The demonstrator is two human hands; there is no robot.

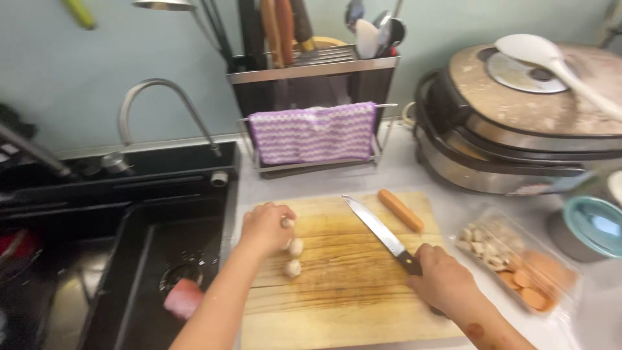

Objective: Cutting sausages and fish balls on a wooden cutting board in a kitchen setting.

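My left hand [264,228] rests on the wooden cutting board [350,295] near its left edge, fingers curled around a small pale ball; two more pale balls [293,258] lie just beside it. My right hand [440,279] grips the dark handle of a kitchen knife [376,228], whose blade points up and left across the board. An orange sausage [400,210] lies on the board's far right part, apart from the blade.
A black sink [149,272] with a curved tap [162,107] lies left. A utensil rack with a purple-striped cloth [313,133] stands behind the board. At right are a rice cooker [518,123], a clear tray of cut pieces [518,266] and a teal-lidded container [589,227].
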